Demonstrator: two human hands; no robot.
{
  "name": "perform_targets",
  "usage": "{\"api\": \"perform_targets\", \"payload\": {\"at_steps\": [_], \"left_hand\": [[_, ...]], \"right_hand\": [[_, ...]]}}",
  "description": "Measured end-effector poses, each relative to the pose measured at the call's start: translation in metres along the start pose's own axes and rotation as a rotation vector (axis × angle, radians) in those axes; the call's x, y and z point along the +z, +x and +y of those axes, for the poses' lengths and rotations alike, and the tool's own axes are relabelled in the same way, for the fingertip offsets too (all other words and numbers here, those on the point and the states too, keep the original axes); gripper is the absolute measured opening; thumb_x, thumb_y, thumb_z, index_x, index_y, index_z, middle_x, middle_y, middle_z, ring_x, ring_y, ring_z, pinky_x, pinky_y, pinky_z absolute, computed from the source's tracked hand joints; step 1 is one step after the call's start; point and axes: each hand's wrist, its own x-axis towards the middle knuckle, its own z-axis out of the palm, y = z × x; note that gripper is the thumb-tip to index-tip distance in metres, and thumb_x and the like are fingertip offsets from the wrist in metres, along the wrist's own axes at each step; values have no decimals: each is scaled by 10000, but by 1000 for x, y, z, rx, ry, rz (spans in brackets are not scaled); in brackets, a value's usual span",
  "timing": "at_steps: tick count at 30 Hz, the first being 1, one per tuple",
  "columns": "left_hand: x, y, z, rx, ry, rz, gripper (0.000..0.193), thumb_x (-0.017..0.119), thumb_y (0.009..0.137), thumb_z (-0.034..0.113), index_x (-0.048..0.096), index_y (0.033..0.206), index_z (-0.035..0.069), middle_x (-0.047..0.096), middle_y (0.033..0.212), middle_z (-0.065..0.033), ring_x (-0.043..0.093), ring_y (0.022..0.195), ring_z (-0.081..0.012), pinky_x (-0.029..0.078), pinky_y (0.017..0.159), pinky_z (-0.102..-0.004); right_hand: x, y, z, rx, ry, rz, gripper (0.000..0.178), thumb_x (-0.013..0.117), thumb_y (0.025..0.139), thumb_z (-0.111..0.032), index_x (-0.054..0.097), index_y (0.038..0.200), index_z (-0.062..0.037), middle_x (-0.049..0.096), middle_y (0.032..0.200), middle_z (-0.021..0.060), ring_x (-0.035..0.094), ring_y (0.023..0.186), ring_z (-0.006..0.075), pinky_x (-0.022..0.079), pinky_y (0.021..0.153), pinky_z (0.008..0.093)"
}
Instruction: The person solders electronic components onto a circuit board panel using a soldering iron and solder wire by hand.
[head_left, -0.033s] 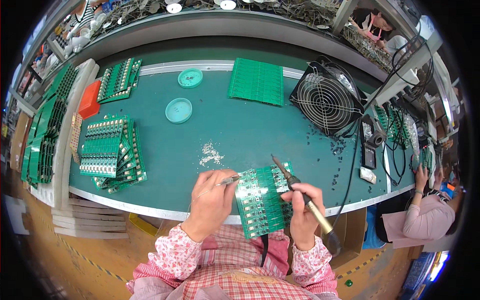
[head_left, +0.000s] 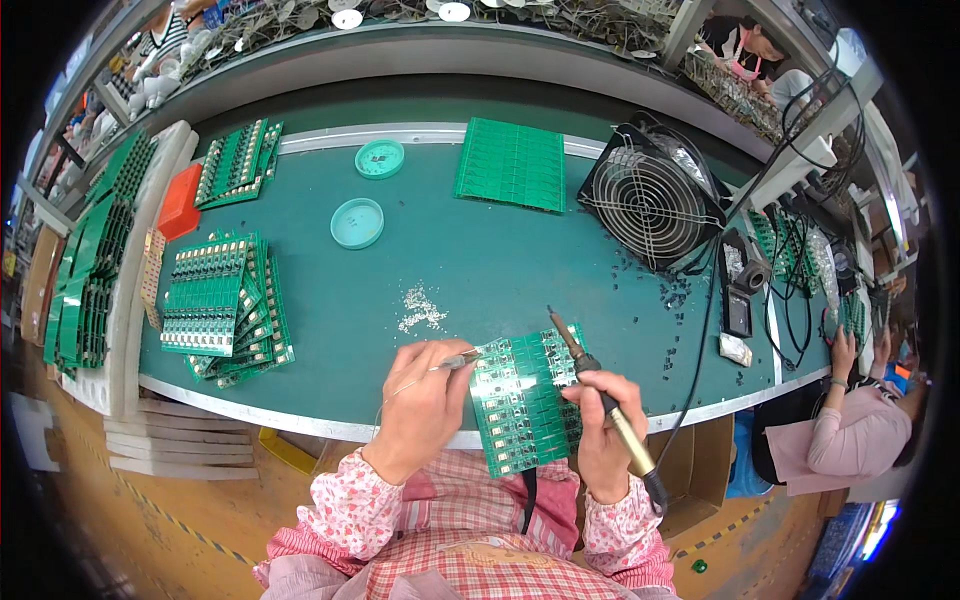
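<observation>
Left hand (head_left: 425,395): closed around a slim silvery metal tool (head_left: 456,360), at the board's upper left edge.
Right hand (head_left: 605,425): wrapped around a gold-handled soldering iron (head_left: 625,432), its tip pointed away.
Green rectangular circuit board (head_left: 512,405): located between both hands, across the bench's front edge; rows of small pale and dark components are carried.
Hard to see: the board's right edge is partly covered; the left grip is obscured.
Green bench (head_left: 480,270): tiny whitish pieces (head_left: 421,308) are scattered beyond.
</observation>
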Motion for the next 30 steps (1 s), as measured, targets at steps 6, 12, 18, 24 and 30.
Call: {"api": "perform_targets", "payload": {"at_steps": [6,12,18,24,30], "left_hand": [[-10,-1,4,-37,2,38,123,691,852,-2,675,973,12,689,985,-99,641,900,-302,506,795,-376],[-25,-9,-8,-135,33,67,95,669,886,-1,664,981,-10,687,979,-120,669,874,-284,516,776,-353],[-27,-17,-10,-211,6,66,139,683,869,-8,639,999,12,689,990,-114,658,884,-311,501,780,-391],[-24,-16,-7,-173,60,72,104,664,897,4,652,999,-6,686,984,-128,666,869,-303,513,772,-359],[-26,-17,-7,-180,74,46,104,660,899,7,656,1002,1,682,993,-120,654,890,-291,505,783,-358]], "right_hand": [[-5,-18,9,-381,-477,-13,374,768,739,38,691,1088,-73,621,865,94,602,745,267,479,657,356],[13,-24,8,-336,-557,-10,386,770,755,-31,690,1126,-99,605,895,85,600,837,263,462,748,386],[9,-16,8,-325,-470,38,313,718,814,-10,673,1121,-51,626,933,129,604,855,310,474,769,405],[3,-17,17,-260,-394,82,255,671,872,-17,629,1124,-12,650,949,146,614,854,330,491,784,413],[5,-19,20,-292,-374,95,245,665,876,-14,630,1119,-12,660,955,145,618,842,328,495,778,414]]}}
